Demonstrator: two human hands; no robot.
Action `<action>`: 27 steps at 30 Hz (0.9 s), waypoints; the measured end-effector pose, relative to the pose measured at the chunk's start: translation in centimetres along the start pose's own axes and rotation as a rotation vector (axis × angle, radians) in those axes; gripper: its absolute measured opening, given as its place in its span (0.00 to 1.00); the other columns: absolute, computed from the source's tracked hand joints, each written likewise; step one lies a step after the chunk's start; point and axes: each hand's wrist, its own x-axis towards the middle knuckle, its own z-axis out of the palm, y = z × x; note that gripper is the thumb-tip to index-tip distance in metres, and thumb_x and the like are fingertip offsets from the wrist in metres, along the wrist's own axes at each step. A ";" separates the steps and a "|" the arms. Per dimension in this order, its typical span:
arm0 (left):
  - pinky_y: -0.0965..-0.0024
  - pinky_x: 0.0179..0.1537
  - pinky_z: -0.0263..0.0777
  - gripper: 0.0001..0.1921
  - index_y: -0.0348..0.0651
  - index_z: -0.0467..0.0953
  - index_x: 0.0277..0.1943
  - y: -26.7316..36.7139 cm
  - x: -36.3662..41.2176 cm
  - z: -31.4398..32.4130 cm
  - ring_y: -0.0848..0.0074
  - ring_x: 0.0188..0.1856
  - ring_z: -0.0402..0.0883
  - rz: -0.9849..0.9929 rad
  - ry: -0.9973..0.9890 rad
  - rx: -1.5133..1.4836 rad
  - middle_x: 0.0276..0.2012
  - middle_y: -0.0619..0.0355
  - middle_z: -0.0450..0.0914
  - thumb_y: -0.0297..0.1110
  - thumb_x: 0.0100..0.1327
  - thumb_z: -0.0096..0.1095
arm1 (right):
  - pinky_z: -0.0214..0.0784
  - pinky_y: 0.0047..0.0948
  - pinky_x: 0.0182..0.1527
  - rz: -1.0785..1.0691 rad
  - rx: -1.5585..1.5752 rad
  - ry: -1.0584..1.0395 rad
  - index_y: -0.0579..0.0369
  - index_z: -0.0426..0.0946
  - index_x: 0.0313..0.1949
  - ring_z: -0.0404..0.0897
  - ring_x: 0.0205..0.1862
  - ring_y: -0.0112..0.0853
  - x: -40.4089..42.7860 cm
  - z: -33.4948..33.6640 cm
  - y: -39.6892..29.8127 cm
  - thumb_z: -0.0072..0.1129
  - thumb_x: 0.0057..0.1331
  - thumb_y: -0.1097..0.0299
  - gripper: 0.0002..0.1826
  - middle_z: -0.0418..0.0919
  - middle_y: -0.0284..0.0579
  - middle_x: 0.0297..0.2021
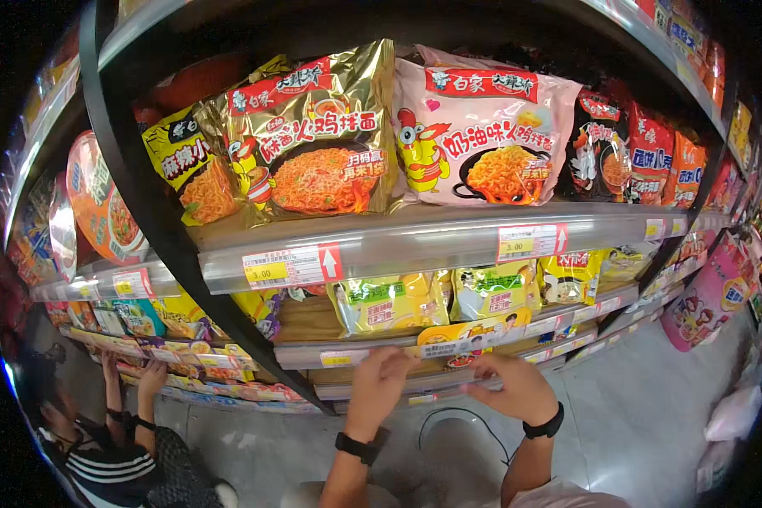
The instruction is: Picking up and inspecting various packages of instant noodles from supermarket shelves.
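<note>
My left hand (384, 381) is at the edge of a lower shelf, its fingertips bent against the left end of a yellow printed shelf strip (476, 331). To the right, my right hand (505, 384) hovers just below the strip, fingers curled and thumb apart, with nothing visible in it. Both wrists wear black bands. Just above the strip lie yellow-green noodle packets (390, 303) and a bright yellow packet (569, 277). On the shelf above stand a gold noodle packet (320, 171) and a pink noodle packet (482, 127). Whether my left fingers grip the strip is unclear.
Clear plastic price rails (413, 238) edge the shelves. A black upright (165, 247) divides the bays. Another person (111, 457) crouches at the lower left, hands at a low shelf. A pink display (708, 298) stands at the right. Grey floor (616, 406) lies below.
</note>
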 end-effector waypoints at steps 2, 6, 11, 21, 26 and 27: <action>0.74 0.43 0.74 0.10 0.29 0.77 0.39 -0.7 0.2 0.0 0.75 0.40 0.83 0.061 0.005 -0.099 0.38 0.50 0.85 0.29 0.66 0.54 | 0.72 0.34 0.37 -0.049 -0.082 0.090 0.58 0.76 0.39 0.82 0.34 0.38 0.4 -1.3 -1.7 0.70 0.55 0.61 0.18 0.81 0.47 0.31; 0.75 0.44 0.74 0.11 0.28 0.79 0.36 -1.2 0.6 -0.3 0.75 0.40 0.83 0.089 -0.021 -0.081 0.38 0.50 0.85 0.28 0.66 0.53 | 0.72 0.37 0.43 -0.292 -0.069 0.597 0.59 0.77 0.40 0.80 0.40 0.45 2.8 -4.4 -5.7 0.68 0.54 0.68 0.15 0.80 0.50 0.36; 0.71 0.42 0.77 0.14 0.25 0.79 0.35 -3.1 1.9 -0.6 0.69 0.37 0.85 0.022 -0.026 -0.127 0.33 0.48 0.85 0.29 0.68 0.50 | 0.68 0.40 0.51 -0.471 -0.145 1.026 0.61 0.75 0.41 0.76 0.48 0.46 5.1 -9.1 -7.9 0.67 0.53 0.73 0.16 0.78 0.51 0.43; 0.73 0.42 0.77 0.11 0.26 0.76 0.35 -2.3 1.3 0.7 0.72 0.35 0.85 0.060 0.032 -0.242 0.31 0.50 0.84 0.27 0.69 0.51 | 0.54 0.49 0.64 -0.293 -0.570 1.277 0.67 0.66 0.58 0.64 0.62 0.55 5.0 -19.9 1.4 0.58 0.65 0.60 0.29 0.66 0.63 0.59; 0.72 0.40 0.78 0.12 0.26 0.75 0.36 -2.6 1.3 0.6 0.71 0.34 0.85 0.121 0.037 -0.183 0.31 0.50 0.83 0.29 0.71 0.51 | 0.58 0.46 0.62 -0.242 -0.612 1.283 0.69 0.63 0.59 0.66 0.60 0.55 4.2 -24.0 5.8 0.60 0.64 0.57 0.33 0.67 0.65 0.58; 0.73 0.40 0.78 0.12 0.26 0.75 0.35 -2.6 1.2 0.6 0.71 0.34 0.85 0.112 0.052 -0.182 0.30 0.50 0.83 0.28 0.70 0.51 | 0.59 0.45 0.61 -0.231 -0.601 1.262 0.70 0.62 0.59 0.66 0.59 0.55 4.3 -24.6 6.6 0.60 0.63 0.56 0.34 0.67 0.65 0.57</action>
